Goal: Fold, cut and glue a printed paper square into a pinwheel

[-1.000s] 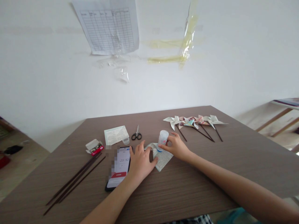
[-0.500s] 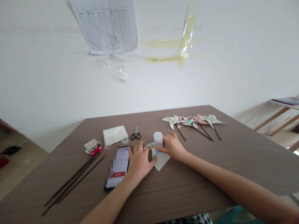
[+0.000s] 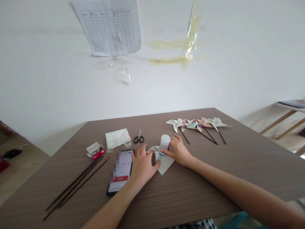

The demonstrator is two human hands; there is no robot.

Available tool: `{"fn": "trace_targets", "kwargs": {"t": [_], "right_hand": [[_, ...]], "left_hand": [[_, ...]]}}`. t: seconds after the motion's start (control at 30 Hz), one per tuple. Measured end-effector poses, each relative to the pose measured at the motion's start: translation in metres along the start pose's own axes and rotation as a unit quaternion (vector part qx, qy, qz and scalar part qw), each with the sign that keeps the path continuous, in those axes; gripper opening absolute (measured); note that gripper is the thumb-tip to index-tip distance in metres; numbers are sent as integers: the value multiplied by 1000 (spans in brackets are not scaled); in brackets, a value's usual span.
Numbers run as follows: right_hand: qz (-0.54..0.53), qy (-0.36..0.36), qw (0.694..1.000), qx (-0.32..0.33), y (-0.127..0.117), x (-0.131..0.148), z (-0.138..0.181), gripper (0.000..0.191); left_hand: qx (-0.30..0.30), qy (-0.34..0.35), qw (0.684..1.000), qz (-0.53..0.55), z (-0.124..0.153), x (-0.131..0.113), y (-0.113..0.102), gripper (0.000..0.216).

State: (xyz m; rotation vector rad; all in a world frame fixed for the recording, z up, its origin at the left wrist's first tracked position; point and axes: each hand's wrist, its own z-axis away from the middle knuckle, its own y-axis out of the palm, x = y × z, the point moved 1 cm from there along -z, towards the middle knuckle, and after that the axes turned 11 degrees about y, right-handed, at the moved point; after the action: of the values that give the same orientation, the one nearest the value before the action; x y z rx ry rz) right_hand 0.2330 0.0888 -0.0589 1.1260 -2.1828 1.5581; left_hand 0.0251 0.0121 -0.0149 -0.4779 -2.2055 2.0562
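Observation:
My left hand (image 3: 143,165) lies flat with fingers spread on a printed square of paper (image 3: 164,163) on the brown table (image 3: 190,190), holding it down. My right hand (image 3: 178,151) grips a small translucent glue bottle (image 3: 164,143), tip down on the paper, tilted a little to the right. A phone (image 3: 120,171) showing a timer lies just left of my left hand.
Black scissors (image 3: 138,138), a folded paper sheet (image 3: 118,138) and a small clear cap (image 3: 128,144) lie behind the phone. A red-and-white box (image 3: 95,150) and several dark sticks (image 3: 76,184) are on the left. Finished paper pinwheels (image 3: 197,124) lie at the back right.
The glue bottle went from tilted to upright and back to a slight tilt, shifting a little over the paper. My left hand stayed in place.

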Motion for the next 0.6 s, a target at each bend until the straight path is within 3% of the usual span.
{"fn": "trace_targets", "kwargs": {"t": [0.6], "right_hand": [[45, -40, 998, -5, -4, 8, -1, 36]], "left_hand": [[-1, 0, 1000, -11, 1, -1, -2, 47]]}}
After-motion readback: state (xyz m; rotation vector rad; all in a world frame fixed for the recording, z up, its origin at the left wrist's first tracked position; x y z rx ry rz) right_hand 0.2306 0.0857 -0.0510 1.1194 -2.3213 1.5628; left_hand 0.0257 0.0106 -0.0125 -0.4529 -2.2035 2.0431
